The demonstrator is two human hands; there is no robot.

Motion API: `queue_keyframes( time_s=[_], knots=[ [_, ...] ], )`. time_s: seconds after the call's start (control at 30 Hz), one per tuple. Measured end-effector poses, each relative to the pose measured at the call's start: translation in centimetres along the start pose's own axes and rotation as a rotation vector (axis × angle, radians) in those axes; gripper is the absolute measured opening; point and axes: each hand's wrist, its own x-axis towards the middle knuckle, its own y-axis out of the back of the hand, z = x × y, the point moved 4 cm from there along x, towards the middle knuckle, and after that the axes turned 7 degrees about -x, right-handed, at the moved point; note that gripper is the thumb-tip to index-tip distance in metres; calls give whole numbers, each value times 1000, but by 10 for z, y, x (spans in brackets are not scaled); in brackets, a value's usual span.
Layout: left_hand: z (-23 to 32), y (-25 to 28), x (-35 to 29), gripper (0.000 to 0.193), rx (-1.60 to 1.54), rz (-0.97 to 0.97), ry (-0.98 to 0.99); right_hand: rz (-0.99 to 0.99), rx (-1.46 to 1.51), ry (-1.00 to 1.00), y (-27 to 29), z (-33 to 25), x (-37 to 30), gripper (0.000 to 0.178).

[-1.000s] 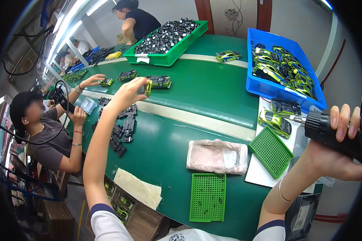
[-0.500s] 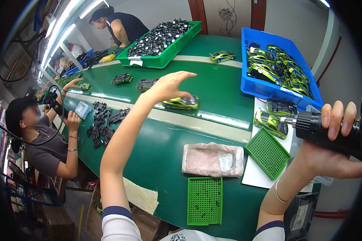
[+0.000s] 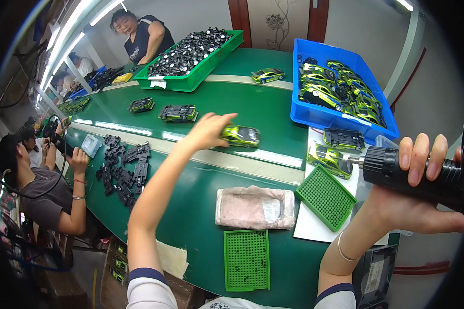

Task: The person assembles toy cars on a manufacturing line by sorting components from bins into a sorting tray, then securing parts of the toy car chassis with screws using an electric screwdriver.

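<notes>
Left hand (image 3: 206, 135) lowered, splayed at left of green car (image 3: 246, 136); right hand (image 3: 410, 207) grips screwdriver (image 3: 382, 164).

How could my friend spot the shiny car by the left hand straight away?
Start at the big blue bin, then look left and nearer, onto the green strip. There, right by the left hand, sits the shiny green car. It's roof up, while the other car, past the hand, lies upside down.
</notes>
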Motion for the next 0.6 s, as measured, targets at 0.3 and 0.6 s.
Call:
queue_keyframes(
  time_s=[0.3,0.6],
  knots=[
    [-123,88,-134,62,71,174,350,-113,-96,117,-22,3,0,78],
    [-147,65,-128,50,358,-9,596,89,-219,43,-36,1,-4,77]
  ],
)
